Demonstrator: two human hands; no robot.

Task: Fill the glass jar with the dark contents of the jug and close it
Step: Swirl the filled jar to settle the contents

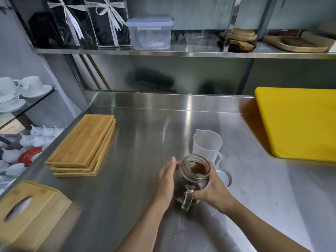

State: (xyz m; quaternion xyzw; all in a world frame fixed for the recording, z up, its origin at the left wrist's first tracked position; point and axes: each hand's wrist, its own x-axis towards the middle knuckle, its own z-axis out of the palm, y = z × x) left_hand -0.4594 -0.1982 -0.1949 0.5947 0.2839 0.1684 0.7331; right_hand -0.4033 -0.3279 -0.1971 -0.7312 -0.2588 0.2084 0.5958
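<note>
A stainless steel counter (127, 160) fills the view. On its left part lies a stack of bamboo trays (81, 144), and at its near left corner sits a wooden tissue box (27, 211). A yellow cutting board (298, 122) rests on its right side. Above the counter, a steel shelf (181, 52) holds ribbon-tied dark gift boxes (91, 22), a clear lidded plastic container (151, 32) and wooden boards (294, 43). Left of the counter stand white cups and saucers (21, 90).
</note>
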